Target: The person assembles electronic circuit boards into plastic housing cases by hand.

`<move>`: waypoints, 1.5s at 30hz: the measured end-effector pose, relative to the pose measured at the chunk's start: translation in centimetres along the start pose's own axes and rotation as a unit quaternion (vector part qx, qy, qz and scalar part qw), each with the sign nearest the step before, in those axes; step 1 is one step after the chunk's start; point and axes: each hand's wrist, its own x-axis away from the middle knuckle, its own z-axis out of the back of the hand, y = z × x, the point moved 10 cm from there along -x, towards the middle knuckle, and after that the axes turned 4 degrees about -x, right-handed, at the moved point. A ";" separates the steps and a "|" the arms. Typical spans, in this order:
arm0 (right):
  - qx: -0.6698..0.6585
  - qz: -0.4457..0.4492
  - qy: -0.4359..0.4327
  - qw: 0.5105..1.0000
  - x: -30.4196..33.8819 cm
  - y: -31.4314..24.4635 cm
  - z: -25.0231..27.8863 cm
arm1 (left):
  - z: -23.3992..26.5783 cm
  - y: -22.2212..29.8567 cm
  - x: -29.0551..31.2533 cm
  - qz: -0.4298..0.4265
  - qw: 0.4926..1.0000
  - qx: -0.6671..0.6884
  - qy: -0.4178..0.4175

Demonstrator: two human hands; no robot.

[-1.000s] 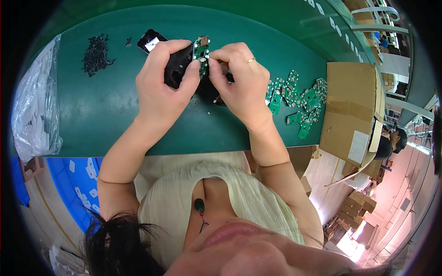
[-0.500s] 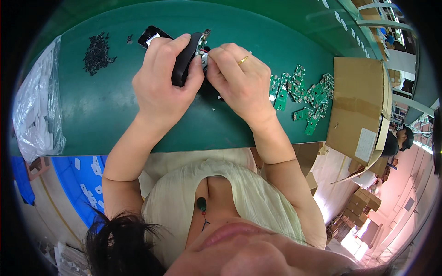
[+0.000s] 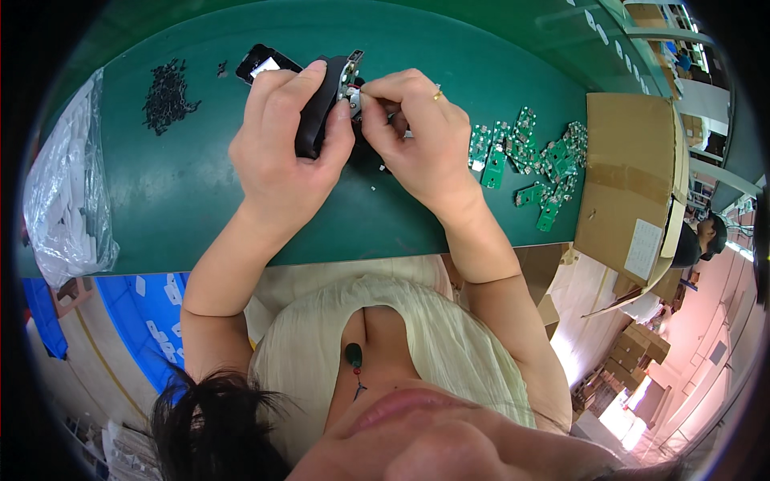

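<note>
Item: a curved black plastic housing (image 3: 316, 114), held tilted above the green tabletop (image 3: 200, 212), toward its far side. A narrow green circuit board (image 3: 348, 78) with pale components stands at its right-hand edge; a small silvery part (image 3: 354, 99) sits beside the board, a touch of red next to it, perhaps a wire.

Handling (judged): housing light, stiff, rather smooth, so liable to slide under dry fingertips; best taken by its outer sides. Board thin and more fragile; best held by its edges, clear of components. Any wire would be flexible and easily strained.

Left hand (image 3: 282, 132): curled around the housing, fingers along the far side, thumb toward the board, gripping firmly. Right hand (image 3: 421, 132): thumb and forefinger drawn close together at the silvery part; whether anything is pinched between them cannot be told.

Nearby: a black, rounded-corner casing with a white patch (image 3: 265, 60), partly covered by the left hand; a heap of small black pieces (image 3: 168, 98); a scatter of green circuit boards (image 3: 553, 160).

Obscured: the housing's inner face, turned away; its lower end, behind the left thumb; dark matter beneath the right hand, unidentifiable.
</note>
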 end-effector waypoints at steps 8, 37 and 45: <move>0.035 0.016 -0.004 0.999 0.0 -0.7 0.0 | -0.1 0.3 0.0 -0.001 1.000 -0.016 -0.004; -0.025 -0.015 -0.003 1.000 0.2 0.8 0.6 | -3.9 -4.2 3.1 0.375 0.869 0.300 -0.117; -0.025 -0.124 -0.028 0.992 0.0 1.9 1.3 | -5.1 -3.9 2.7 0.363 0.819 0.409 -0.174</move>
